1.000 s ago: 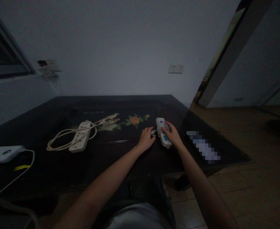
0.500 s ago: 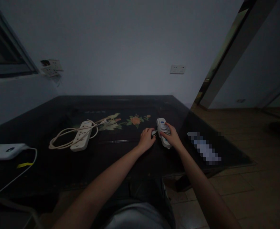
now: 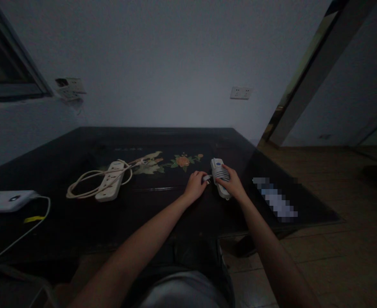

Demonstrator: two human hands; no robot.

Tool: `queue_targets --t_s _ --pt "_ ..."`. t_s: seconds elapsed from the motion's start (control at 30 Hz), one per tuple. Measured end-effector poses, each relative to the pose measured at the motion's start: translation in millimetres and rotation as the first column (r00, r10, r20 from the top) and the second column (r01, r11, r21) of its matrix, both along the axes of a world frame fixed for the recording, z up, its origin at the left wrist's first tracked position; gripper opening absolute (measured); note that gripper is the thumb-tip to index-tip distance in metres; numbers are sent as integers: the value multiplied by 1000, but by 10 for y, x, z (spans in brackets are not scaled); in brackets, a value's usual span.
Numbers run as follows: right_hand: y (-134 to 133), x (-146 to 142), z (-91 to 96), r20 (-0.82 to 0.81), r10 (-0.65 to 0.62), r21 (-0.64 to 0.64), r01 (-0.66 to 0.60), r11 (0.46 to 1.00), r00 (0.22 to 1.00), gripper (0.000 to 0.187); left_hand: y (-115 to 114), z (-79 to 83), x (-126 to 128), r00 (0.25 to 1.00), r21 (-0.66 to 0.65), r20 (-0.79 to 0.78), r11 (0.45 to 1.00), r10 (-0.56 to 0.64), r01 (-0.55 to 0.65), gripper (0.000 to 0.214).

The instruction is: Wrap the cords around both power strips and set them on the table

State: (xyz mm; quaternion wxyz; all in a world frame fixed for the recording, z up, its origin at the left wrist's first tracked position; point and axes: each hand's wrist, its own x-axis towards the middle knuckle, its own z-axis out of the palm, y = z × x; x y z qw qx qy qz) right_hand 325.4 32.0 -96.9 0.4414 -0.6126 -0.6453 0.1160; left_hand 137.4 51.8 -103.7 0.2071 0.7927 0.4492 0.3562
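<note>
The white plastic power strip [image 3: 223, 191] wrapped in its own pale cord [image 3: 221, 173] lies on the dark, glossy table [image 3: 162, 205] with the painted flower, between the person's two hands and nearer the right one. Its long axis runs mostly away from the body, the far end leaning a little to the left. The right hand [image 3: 235, 183] grasps it from the right side, thumb across the near part, fingers over the wound turns. From the left hand [image 3: 194, 187] the strip lies just to the right, apart from the fingers; that hand pinches the small pale plug [image 3: 207, 178] at the cord's end, prongs pointing roughly toward the strip, so the plug sits in the narrow gap between hand and strip. A second off-white, oblong power strip with a loosely looped cord [image 3: 109, 184] rests well apart to the left, and a blurred-out flat object [image 3: 275, 200] lies to the right, beyond the right hand
</note>
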Motion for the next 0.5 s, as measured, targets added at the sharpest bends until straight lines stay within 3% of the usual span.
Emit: queue_targets --t_s 0.27,0.5 --pt "-21 17 32 10 10 -5 -10 1000 1000 65 156 10 -24 999 -30 23 999 43 -43 26" --pt "-58 15 60 36 3 -21 -3 1000 999 64 544 42 138 988 -116 66 985 138 -130 32"
